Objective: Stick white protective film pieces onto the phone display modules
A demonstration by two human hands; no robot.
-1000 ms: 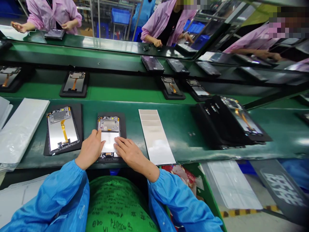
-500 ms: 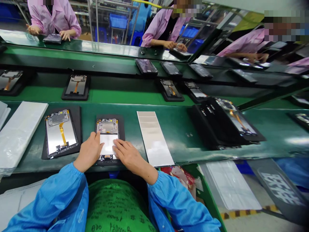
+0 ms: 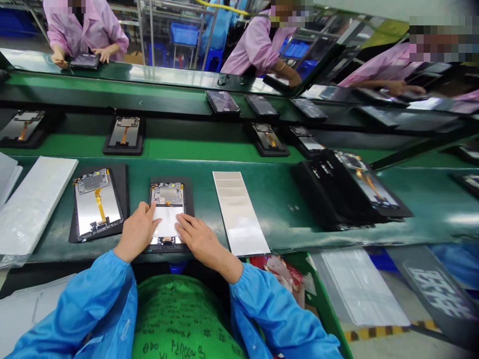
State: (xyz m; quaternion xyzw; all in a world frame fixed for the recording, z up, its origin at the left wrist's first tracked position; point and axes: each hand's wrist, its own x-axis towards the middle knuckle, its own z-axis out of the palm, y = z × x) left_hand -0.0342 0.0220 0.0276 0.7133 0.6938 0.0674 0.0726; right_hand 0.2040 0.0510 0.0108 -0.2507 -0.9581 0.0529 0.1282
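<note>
A tablet-sized display panel (image 3: pixel 167 214) lies on a black mat (image 3: pixel 190 209) on the green conveyor, with its metal frame and an orange flex strip showing at the far end. A white sheet (image 3: pixel 167 222) covers most of the panel. My left hand (image 3: pixel 137 232) rests flat with its fingertips on the sheet's left side. My right hand (image 3: pixel 200 242) lies with its fingers spread on the sheet's right side. Neither hand visibly grips the sheet, and both cover parts of the panel's near half.
Another panel (image 3: pixel 98 202) lies on a mat to the left. A silvery film strip (image 3: pixel 239 212) lies to the right, with stacked black mats (image 3: pixel 329 194) beyond. White sheets (image 3: pixel 30 204) lie at left. Across the line, co-workers (image 3: pixel 86 32) handle devices.
My hands have stayed on the white sheet with only slight shifts. The view has drifted a little, and the co-workers' hands across the line have moved.
</note>
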